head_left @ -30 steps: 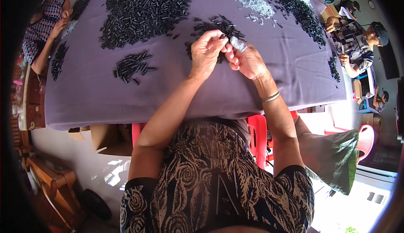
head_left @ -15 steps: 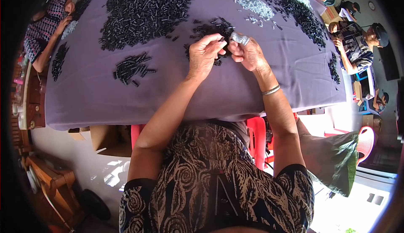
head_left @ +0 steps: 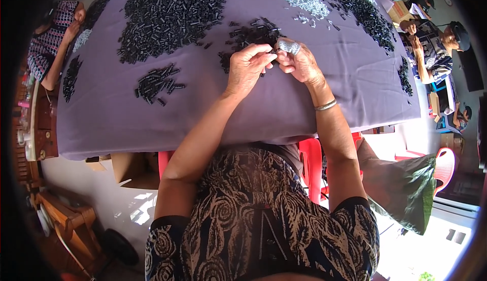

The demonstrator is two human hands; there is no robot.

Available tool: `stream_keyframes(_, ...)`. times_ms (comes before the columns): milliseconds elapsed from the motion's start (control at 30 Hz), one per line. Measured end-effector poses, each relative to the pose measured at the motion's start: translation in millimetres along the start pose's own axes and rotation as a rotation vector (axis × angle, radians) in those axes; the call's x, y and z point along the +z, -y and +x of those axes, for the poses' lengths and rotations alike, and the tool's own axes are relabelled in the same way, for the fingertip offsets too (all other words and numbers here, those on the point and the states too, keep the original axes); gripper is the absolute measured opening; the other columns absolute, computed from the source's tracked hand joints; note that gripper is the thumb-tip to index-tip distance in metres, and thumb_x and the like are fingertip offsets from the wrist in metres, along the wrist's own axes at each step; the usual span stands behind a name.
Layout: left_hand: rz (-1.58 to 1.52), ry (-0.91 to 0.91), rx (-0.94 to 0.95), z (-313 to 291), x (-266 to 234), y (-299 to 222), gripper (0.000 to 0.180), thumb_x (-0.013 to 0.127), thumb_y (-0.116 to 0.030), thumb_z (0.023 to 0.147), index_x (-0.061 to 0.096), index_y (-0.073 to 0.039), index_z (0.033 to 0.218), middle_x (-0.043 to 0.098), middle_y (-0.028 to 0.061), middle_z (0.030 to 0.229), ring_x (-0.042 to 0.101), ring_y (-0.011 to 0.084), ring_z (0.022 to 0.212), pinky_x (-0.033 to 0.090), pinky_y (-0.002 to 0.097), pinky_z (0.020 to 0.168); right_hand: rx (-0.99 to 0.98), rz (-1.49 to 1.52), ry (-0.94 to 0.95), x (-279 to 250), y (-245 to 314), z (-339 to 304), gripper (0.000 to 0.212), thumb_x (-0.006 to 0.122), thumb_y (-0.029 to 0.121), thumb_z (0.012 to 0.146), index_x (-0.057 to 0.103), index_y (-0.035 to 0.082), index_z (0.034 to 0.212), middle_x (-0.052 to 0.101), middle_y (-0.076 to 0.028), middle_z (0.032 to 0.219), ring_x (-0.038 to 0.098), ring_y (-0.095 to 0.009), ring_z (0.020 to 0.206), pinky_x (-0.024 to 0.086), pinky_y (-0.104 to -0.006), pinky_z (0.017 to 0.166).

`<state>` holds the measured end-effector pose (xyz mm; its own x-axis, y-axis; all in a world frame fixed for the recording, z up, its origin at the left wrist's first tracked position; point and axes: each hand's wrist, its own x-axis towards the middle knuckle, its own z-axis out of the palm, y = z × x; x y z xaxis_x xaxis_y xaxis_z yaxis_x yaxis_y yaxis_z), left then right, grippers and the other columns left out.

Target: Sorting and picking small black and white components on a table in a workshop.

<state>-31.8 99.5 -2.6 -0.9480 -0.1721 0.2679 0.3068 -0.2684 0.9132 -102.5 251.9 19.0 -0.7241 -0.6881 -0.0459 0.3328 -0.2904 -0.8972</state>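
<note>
My left hand (head_left: 246, 69) and my right hand (head_left: 302, 63) meet fingertip to fingertip above the table. Both are pinched closed around a small black part, mostly covered by the fingers. A silvery grey wrap covers a digit of my right hand, and a bracelet circles that wrist. Just beyond my fingers lies a loose heap of small black pieces (head_left: 256, 33), partly hidden by my hands. To the left is a smaller pile of black tube-shaped pieces (head_left: 157, 83).
A purple-grey cloth covers the table (head_left: 203, 123). A large black heap (head_left: 170, 17) lies far left; clear, shiny small pieces (head_left: 304, 4) and another black heap (head_left: 368, 19) lie far right. People sit at the left side (head_left: 53, 42) and right side (head_left: 431, 52).
My hands have drawn slightly closer, their fingertips now touching around the small part. The view has shifted a little.
</note>
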Motion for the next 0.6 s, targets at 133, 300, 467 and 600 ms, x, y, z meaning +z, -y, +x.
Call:
stream_keyframes(133,0.039,0.014,0.019,-1,0,-1,0.015,0.067,-0.005,0.079,0.065,-0.001,0.093,0.061,0.0031,0.073,0.057,0.0075,0.060,0.043,0.0194,0.049,-0.055,-0.075,0.074,-3,-3,1,0.031,0.058,0.031,0.085,0.050,0.002,0.094,0.040,0.003,0.068,0.029,-0.004,0.053,0.021,-0.0176,0.042)
stream_keyframes(300,0.056,-0.005,-0.008,-2,2,-1,0.015,0.066,-0.005,0.080,0.065,0.000,0.093,0.061,0.0039,0.071,0.057,0.0080,0.059,0.044,0.0199,0.050,-0.072,-0.294,-0.019,-2,-2,-1,0.037,0.059,0.035,0.084,0.050,0.001,0.096,0.039,0.004,0.068,0.028,-0.003,0.051,0.022,-0.0178,0.043)
stream_keyframes(467,0.008,-0.013,-0.012,0,-1,3,0.014,0.066,-0.004,0.079,0.065,0.001,0.093,0.062,0.0046,0.071,0.057,0.0086,0.057,0.045,0.0205,0.049,-0.132,-0.636,-0.067,5,2,-2,0.039,0.055,0.041,0.085,0.053,0.002,0.084,0.039,0.005,0.065,0.029,-0.003,0.050,0.026,-0.0193,0.043)
stream_keyframes(600,0.022,-0.015,-0.017,-1,-1,3,0.012,0.066,-0.003,0.079,0.064,0.002,0.091,0.061,0.0053,0.070,0.057,0.0092,0.056,0.047,0.0209,0.049,-0.234,-0.923,-0.103,14,9,-6,0.035,0.049,0.034,0.089,0.053,0.001,0.082,0.044,-0.005,0.062,0.038,-0.016,0.053,0.034,-0.0283,0.048)
